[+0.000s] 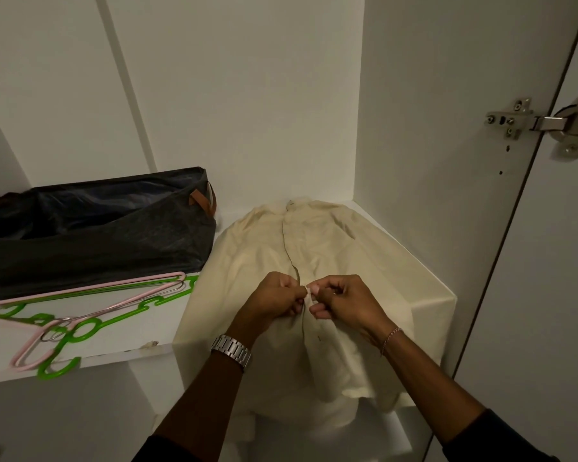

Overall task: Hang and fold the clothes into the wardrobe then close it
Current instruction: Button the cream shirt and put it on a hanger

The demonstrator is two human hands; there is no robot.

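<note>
While the pale cream button-front cotton shirt point(314, 261) lay spread face up on the white wardrobe shelf point(141, 331), its collar toward the back wall and its hem spilling over the shelf's front edge, both hands met at the placket. The left hand point(274, 300) pinched one edge of the front opening, fingers curled tight on the fabric, and the right hand point(344, 303) pinched the other edge just beside it, apparently working a button closed, though the button itself was too small to make out.

The cloth looked thin, light and limp, creased across the chest and shoulders, so I judged it would slump wherever it was not supported and crease again easily. For folding, the shoulders and side seams seemed the sensible places to take hold; for hanging, the collar and shoulder line.

A silver metal link watch point(231, 351) sat on the left wrist and a thin chain bracelet point(390, 338) on the right. To the left on the same shelf lay a green plastic hanger point(107, 323) tangled with a pink wire hanger point(30, 355), and behind them a dark grey fabric storage bag point(90, 235) with a brown leather handle. The white wardrobe door point(554, 295) stood open at the right, its steel hinge point(544, 125) showing.
</note>
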